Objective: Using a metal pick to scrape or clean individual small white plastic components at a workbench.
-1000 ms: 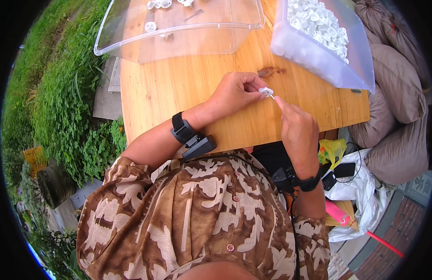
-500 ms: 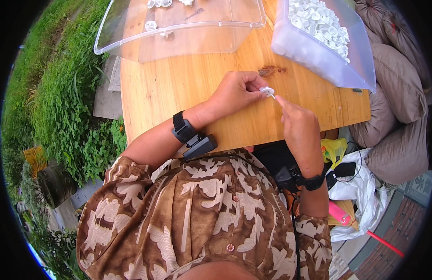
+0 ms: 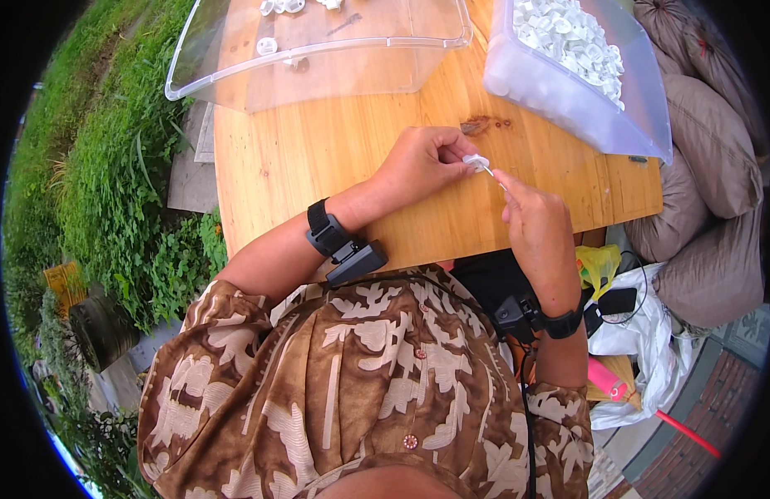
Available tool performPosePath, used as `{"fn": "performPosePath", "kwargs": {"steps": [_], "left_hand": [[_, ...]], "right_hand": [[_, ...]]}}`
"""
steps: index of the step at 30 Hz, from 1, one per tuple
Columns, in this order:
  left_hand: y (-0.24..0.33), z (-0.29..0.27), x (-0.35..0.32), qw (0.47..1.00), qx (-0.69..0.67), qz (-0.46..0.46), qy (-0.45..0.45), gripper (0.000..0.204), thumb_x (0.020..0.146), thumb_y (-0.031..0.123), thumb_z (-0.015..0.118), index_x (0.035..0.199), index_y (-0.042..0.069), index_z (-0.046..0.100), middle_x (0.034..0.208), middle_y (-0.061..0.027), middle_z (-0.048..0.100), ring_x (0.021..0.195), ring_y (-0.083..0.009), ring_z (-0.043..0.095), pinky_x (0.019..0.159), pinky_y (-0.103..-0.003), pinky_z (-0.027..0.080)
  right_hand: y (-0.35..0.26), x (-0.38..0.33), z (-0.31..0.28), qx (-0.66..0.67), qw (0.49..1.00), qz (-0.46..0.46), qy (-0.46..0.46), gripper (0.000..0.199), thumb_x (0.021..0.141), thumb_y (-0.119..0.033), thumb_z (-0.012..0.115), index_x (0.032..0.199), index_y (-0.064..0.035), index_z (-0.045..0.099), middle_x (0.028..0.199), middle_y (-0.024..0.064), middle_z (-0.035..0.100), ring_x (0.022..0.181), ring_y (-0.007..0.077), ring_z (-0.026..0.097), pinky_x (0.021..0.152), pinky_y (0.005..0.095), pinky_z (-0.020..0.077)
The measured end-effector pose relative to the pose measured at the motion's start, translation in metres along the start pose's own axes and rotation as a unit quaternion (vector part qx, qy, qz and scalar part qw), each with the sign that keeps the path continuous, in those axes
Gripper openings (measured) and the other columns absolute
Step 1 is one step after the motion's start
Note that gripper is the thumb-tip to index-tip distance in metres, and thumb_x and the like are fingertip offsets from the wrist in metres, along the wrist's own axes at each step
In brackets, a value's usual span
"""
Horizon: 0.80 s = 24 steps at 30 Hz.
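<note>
Above the wooden table point(image 3: 335, 166), my left hand point(image 3: 422, 162) pinches a small white plastic piece point(image 3: 476, 160) between thumb and fingertips. My right hand point(image 3: 536, 218) is closed round a thin metal tool point(image 3: 495, 176). Only its slim shaft shows, and its tip meets the white piece; the rest is hidden in my fingers. A translucent bin point(image 3: 560, 116) heaped with small white plastic pieces point(image 3: 568, 41) stands at the far right. At the far left is a clear plastic bin point(image 3: 352, 79) with a few white pieces inside.
Stuffed grey-brown sacks point(image 3: 701, 150) crowd the table's right side. Below them lie a white plastic bag point(image 3: 651, 333), a yellow bag point(image 3: 599, 268) and a pink roll point(image 3: 604, 378). Grass and leafy plants point(image 3: 127, 191) grow along the left.
My right hand has drawn back slightly to the right, and more of the metal tool's shaft shows. The left hand and the white piece stay in place.
</note>
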<state>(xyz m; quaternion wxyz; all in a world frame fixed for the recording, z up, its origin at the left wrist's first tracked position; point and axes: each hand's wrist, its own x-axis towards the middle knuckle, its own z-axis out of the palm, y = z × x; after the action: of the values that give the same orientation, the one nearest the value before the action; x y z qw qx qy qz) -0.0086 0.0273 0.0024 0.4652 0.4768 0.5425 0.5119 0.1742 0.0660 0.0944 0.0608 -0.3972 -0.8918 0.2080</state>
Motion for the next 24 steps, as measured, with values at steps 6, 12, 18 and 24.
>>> {"fn": "performPosePath", "kwargs": {"steps": [6,12,18,24], "left_hand": [[-0.0001,0.0002,-0.0005,1.000,0.003,0.008,0.001,0.012,0.085,0.006,0.070,0.094,-0.001,0.067,0.084,-0.0026,0.068,0.075,-0.0049,0.062,0.068,-0.020,0.051],[0.0011,0.0006,-0.0011,1.000,-0.001,0.002,0.001,0.012,0.085,0.005,0.070,0.095,-0.001,0.067,0.083,-0.0021,0.068,0.075,-0.0045,0.061,0.067,-0.020,0.050],[0.0024,0.0011,-0.0018,1.000,0.013,0.003,0.002,0.012,0.085,0.006,0.070,0.094,-0.001,0.067,0.082,-0.0014,0.068,0.074,-0.0040,0.060,0.066,-0.019,0.050],[0.0016,0.0023,-0.0017,1.000,0.008,0.015,0.011,0.012,0.084,0.005,0.070,0.094,-0.001,0.067,0.081,-0.0016,0.068,0.073,-0.0040,0.061,0.066,-0.020,0.050]], "right_hand": [[-0.0029,0.0005,-0.0003,0.005,1.000,0.004,0.001,0.028,0.085,-0.001,0.050,0.109,-0.0013,0.065,0.083,0.0243,0.063,0.078,0.0398,0.062,0.068,0.0468,0.0492],[-0.0014,-0.0002,0.0023,-0.006,1.000,0.008,0.002,0.028,0.086,-0.002,0.049,0.109,-0.0015,0.065,0.082,0.0245,0.063,0.077,0.0401,0.062,0.068,0.0469,0.0494],[-0.0046,0.0004,0.0042,-0.030,0.999,0.013,-0.004,0.029,0.085,-0.002,0.048,0.109,-0.0018,0.065,0.082,0.0248,0.063,0.076,0.0405,0.062,0.067,0.0471,0.0494],[-0.0020,-0.0013,-0.0007,-0.007,1.000,-0.001,0.011,0.029,0.086,-0.003,0.048,0.109,-0.0018,0.065,0.082,0.0243,0.063,0.077,0.0405,0.062,0.068,0.0466,0.0498]]}}
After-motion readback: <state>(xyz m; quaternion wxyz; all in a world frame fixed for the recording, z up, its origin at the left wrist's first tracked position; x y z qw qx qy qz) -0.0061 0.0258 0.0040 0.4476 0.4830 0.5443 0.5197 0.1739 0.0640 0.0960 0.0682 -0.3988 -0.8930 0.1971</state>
